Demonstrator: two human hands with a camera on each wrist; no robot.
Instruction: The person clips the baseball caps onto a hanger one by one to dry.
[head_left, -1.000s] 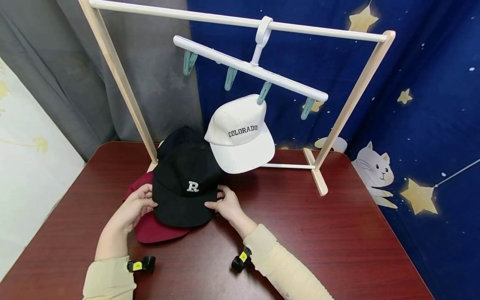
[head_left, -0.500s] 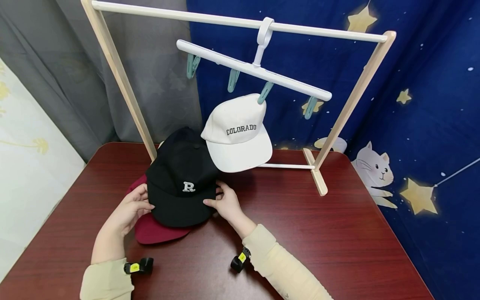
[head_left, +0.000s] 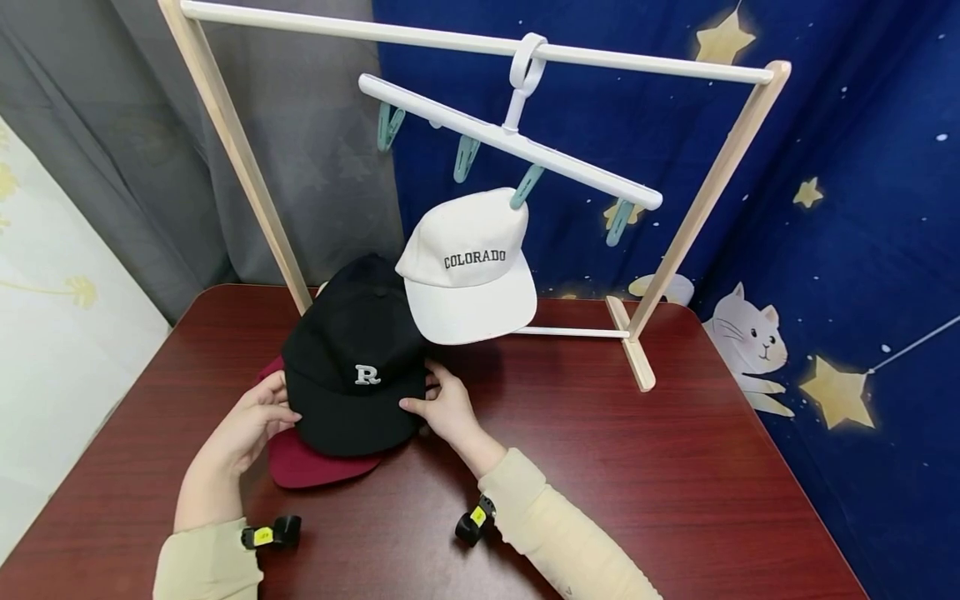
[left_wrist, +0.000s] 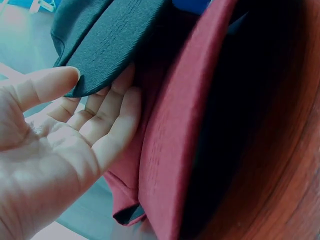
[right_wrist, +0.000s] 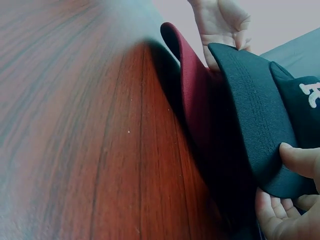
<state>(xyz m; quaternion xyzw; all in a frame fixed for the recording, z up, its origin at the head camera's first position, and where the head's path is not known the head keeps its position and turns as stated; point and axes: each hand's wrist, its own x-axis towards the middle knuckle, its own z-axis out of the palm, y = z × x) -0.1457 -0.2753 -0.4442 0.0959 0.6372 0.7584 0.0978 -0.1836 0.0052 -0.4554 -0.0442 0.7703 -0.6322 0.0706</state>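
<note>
Beige sleeves [head_left: 562, 525] reach in behind both hands, with a small black wrist device [head_left: 287, 532] just behind the left hand [head_left: 251, 425] and another like it [head_left: 470, 527] behind the right hand [head_left: 446, 404]. Both hands pinch the black cap [head_left: 352, 329] between them, one at each side of its brim, thumbs on top and fingers curled underneath; the white letter R [head_left: 367, 375] on its front faces back toward the wrists. Below that brim, between the hands and nearer the left one, a maroon cap [head_left: 318, 468] lies on the reddish-brown counter [head_left: 637, 483], the two brims apart. Whether the crowns touch cannot be told.

Beyond the right hand and higher, a white cap [head_left: 471, 308] lettered COLORADO hangs tilted from a teal clip [head_left: 527, 186] on a white hanger [head_left: 581, 172]. Three more teal clips hang along it. Farther above the hands, the hanger hooks over the top rail of a wooden rack [head_left: 243, 158], with grey [head_left: 300, 150] and starry blue curtains [head_left: 847, 150] behind.
</note>
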